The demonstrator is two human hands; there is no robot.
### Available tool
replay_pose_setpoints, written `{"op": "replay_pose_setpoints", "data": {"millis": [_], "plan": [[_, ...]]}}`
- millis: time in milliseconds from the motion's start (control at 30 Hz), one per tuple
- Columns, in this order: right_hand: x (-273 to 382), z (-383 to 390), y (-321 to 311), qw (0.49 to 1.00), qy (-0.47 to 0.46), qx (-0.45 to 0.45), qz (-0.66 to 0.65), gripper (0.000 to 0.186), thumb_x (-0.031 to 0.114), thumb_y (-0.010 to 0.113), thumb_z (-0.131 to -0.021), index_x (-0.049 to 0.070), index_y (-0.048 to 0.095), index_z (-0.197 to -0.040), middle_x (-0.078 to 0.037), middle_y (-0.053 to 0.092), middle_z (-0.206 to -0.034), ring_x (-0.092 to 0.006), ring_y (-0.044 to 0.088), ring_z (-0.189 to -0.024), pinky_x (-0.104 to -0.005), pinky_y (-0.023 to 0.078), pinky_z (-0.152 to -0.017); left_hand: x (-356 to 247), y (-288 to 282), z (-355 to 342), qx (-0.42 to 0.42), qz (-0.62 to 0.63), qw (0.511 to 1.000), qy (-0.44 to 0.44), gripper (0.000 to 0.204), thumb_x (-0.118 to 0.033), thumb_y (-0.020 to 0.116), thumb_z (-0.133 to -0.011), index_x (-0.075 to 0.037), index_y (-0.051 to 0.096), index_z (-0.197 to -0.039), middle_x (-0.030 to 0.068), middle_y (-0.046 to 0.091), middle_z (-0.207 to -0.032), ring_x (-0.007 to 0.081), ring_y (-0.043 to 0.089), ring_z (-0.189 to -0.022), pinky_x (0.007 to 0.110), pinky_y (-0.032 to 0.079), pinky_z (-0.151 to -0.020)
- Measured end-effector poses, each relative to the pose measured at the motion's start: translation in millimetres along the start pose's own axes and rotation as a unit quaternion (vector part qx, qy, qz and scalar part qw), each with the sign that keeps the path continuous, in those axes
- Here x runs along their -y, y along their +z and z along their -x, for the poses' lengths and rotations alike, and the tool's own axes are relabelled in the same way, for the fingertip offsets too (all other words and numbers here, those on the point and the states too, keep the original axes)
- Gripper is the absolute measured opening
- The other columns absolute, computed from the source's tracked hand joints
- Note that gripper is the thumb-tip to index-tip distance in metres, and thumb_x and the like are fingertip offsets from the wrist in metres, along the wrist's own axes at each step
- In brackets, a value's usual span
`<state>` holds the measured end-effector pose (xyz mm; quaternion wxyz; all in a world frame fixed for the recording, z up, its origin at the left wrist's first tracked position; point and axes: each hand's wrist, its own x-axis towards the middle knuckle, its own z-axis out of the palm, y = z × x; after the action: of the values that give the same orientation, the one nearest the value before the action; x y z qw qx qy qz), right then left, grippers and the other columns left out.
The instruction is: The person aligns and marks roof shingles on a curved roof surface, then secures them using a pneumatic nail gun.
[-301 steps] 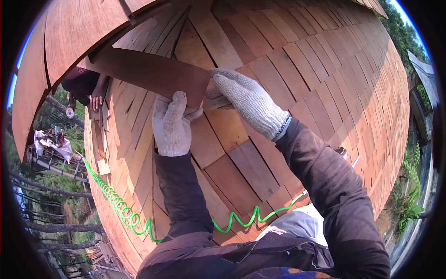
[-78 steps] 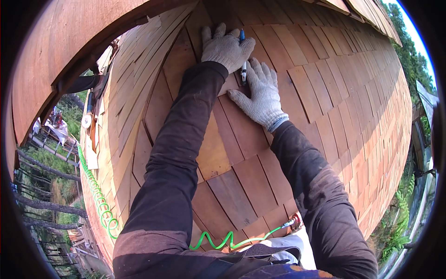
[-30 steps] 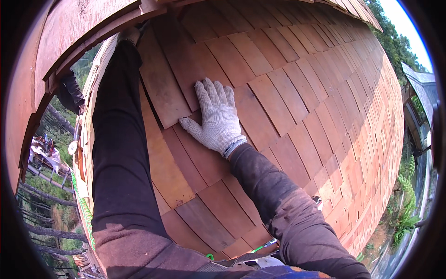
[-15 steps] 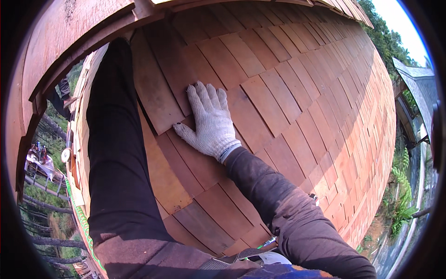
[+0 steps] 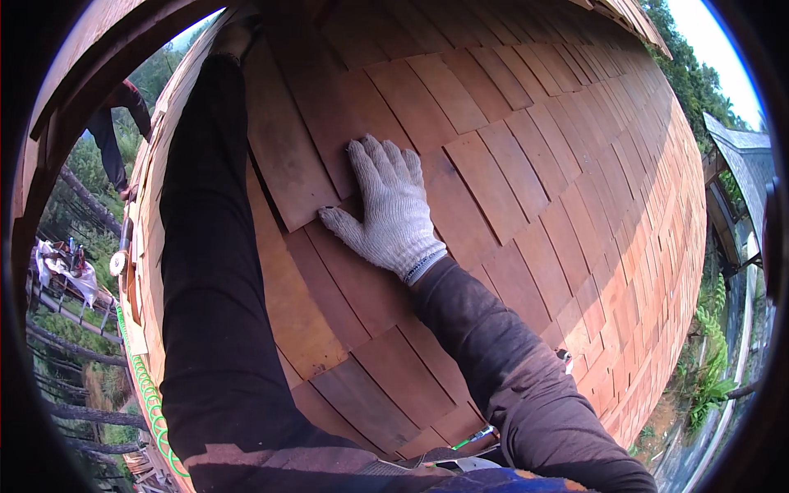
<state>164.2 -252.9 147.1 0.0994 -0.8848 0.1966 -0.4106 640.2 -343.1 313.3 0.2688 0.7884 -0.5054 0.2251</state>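
My right hand [image 5: 388, 205], in a pale knit work glove, lies flat on the overlapping reddish-brown wooden shingles [image 5: 394, 279]. Its fingers point up the slope and its thumb is spread to the left. The thumb tip lies at the lower corner of a long shingle [image 5: 288, 156], whose lower end overlaps the course beneath. My left arm, in a dark sleeve [image 5: 205, 246], stretches up along that shingle's left side. At its far end my left hand [image 5: 233, 37] is small and in deep shade near the top, so its fingers cannot be made out.
A curved wooden edge [image 5: 99, 62] overhangs at upper left. Beyond the left roof edge are another person's dark-clothed legs [image 5: 107, 148], a green coiled hose [image 5: 148, 403] and a round pale disc on a tool [image 5: 118, 263]. A grey roof [image 5: 744, 156] stands at right.
The view has shifted, so the shingles and both arms sit slightly farther right. More of the other person shows at left. My right hand stays flat on the same shingles.
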Motion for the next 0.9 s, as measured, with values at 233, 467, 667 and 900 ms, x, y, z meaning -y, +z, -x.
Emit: {"op": "replay_pose_setpoints", "data": {"millis": [233,467,667,900], "plan": [[-2.1,0.0,7.5,1.0,-0.015,-0.015,0.02,0.088,0.056,0.071,-0.084,-0.003,0.052,-0.146,-0.024,0.05,-0.15,-0.0424,0.043,-0.142,-0.0569,0.023,-0.123,0.8,-1.5,1.9,0.009,-0.015,1.0,0.001,0.044,-0.035,0.054,-0.105,-0.022,0.064,-0.145,0.0084,0.063,-0.148,0.0297,0.056,-0.14,0.039,0.041,-0.116],[0.1,-0.1,6.5,0.999,-0.023,-0.028,0.029,0.087,0.056,0.071,-0.084,-0.003,0.052,-0.145,-0.026,0.051,-0.148,-0.0429,0.044,-0.139,-0.056,0.025,-0.121,-0.5,-4.2,3.8,-0.007,-0.013,1.0,0.002,0.043,-0.034,0.055,-0.103,-0.022,0.065,-0.144,0.0097,0.064,-0.146,0.0296,0.057,-0.138,0.04,0.042,-0.115],[-10.0,-12.4,-1.9,0.999,-0.022,-0.034,0.008,0.08,0.055,0.07,-0.087,-0.002,0.055,-0.141,-0.023,0.06,-0.138,-0.0397,0.054,-0.129,-0.0522,0.031,-0.116,-4.7,-0.2,0.6,-0.004,-0.016,1.0,-0.005,0.043,-0.034,0.055,-0.103,-0.021,0.066,-0.143,0.01,0.064,-0.146,0.0295,0.057,-0.138,0.04,0.042,-0.115],[1.5,-51.8,-15.1,0.996,0.008,0.087,0.034,0.074,0.056,0.072,-0.086,0.0,0.062,-0.133,-0.022,0.06,-0.138,-0.0393,0.055,-0.127,-0.0521,0.032,-0.117,-0.4,-6.9,1.0,-0.022,-0.051,0.998,-0.001,0.042,-0.033,0.053,-0.104,-0.019,0.067,-0.14,0.0103,0.064,-0.146,0.0292,0.057,-0.137,0.039,0.042,-0.115]]}}
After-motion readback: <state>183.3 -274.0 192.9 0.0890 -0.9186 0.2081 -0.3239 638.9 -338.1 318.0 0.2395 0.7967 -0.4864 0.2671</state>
